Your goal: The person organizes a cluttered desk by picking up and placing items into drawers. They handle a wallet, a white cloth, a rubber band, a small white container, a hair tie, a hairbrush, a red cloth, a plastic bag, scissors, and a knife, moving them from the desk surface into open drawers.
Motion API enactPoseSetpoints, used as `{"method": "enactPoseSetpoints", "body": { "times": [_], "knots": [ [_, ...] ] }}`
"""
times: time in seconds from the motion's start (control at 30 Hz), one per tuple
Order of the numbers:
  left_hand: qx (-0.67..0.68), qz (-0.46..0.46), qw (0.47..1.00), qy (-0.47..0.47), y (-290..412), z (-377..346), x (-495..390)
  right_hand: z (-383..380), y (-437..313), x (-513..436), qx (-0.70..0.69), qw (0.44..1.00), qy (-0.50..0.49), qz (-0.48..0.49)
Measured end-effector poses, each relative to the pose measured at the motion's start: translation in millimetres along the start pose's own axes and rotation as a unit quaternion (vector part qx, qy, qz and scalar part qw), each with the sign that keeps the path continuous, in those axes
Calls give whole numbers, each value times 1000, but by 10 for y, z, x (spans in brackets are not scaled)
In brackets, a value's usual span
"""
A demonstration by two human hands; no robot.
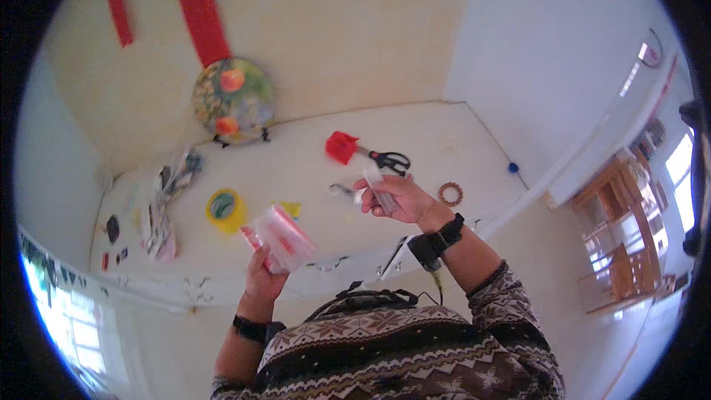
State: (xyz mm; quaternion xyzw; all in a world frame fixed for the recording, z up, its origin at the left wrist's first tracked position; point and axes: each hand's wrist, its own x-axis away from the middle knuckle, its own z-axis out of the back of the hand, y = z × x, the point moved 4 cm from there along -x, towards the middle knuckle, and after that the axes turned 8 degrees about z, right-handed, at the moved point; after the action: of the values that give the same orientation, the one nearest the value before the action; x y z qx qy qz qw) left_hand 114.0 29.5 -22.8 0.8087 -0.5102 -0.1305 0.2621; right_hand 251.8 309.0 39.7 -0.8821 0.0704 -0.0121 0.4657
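Note:
My left hand (268,278) holds a clear plastic bag with a red strip (289,241), over the front edge of a white cabinet top. In my right hand (401,198) is a small clear plastic piece (381,191), gripped between the fingers; its exact kind cannot be told. Black-handled scissors (390,161) lie just beyond the right hand, their blades reaching a crumpled red item (341,147). A small dark and white object (343,190) sits left of the right fingers. A yellow packet (290,209) is partly hidden behind the bag.
A yellow roll of tape with a green core (225,210) lies on the white top (311,133), left of centre. Bundled plastic bags (158,230) are farther left. A round fruit-patterned plate (234,101) stands on a black stand by the wall. A brown ring (450,194) lies at right.

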Motion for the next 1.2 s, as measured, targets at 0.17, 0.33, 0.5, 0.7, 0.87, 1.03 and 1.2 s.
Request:
{"method": "enactPoseSetpoints", "body": {
  "times": [0.17, 0.33, 0.5, 0.7, 0.87, 1.03, 1.2],
  "knots": [
    [6, 6, 998, 61, -121, -75, 257, -256, 182, 107, -39, 997, -59, -14],
    [51, -1, 996, 72, -265, -84, 358, -253, 336, 63, 33, 995, -62, -67],
    [93, -19, 995, 35, -325, -44, 454, -95, 674, -122, 154, 980, 30, -125],
    [123, -37, 991, 30, -348, 19, 462, 374, 1208, -639, 205, 966, 37, -152],
    [132, -44, 989, 47, -398, 119, 410, 362, 1160, -849, 559, 828, 46, 13],
    [111, -40, 992, 35, -384, 159, 285, -485, 886, -434, 525, 841, -93, 92],
    [-18, -60, 997, 48, -278, 21, 233, -962, 726, -394, 579, 808, -49, 101]
  ]
}}
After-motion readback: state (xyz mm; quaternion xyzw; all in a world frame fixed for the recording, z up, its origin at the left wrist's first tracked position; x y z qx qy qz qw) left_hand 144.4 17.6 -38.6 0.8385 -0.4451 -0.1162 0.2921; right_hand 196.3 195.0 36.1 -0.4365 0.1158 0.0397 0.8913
